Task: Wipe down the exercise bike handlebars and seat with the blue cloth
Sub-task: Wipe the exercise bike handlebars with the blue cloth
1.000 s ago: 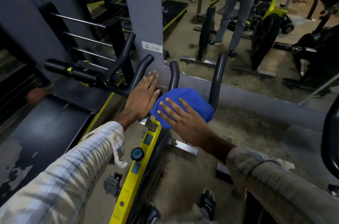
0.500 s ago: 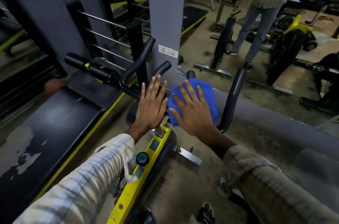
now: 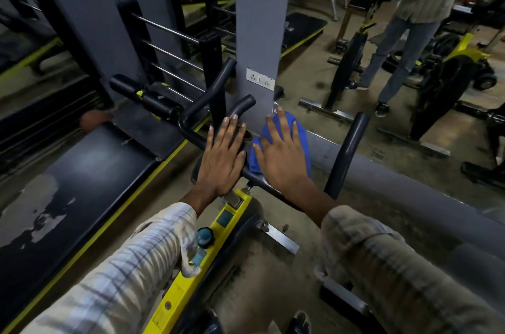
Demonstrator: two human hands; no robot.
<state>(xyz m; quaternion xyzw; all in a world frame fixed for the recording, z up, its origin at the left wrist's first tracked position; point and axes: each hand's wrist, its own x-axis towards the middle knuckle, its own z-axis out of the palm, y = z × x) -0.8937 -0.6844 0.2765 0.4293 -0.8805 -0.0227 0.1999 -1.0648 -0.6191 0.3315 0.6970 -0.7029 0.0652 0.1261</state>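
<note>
While blue cloth [image 3: 300, 137] is pressed flat under right hand [image 3: 284, 153], fingers straight and spread, handlebars [image 3: 257, 176] run left-right; unwiped far-right grip nearer. Left hand [image 3: 221, 158] flat, fingers together, braced alongside.

Clad in 2 long, loose sleeves: left sleeve [image 3: 131, 273] pale, checked with thin blue-grey lines, cuff frayed; right sleeve [image 3: 396, 273] beige with faint darker stripes, rumpled. Bare left hand [image 3: 221, 161] and right hand [image 3: 284, 158], no rings.

Both arms are extended forward, sleeves pushed to the wrists. Left hand [image 3: 222, 158] is laid flat, fingers straight and together. Right hand [image 3: 282, 154] is spread flat, palm down.
</note>
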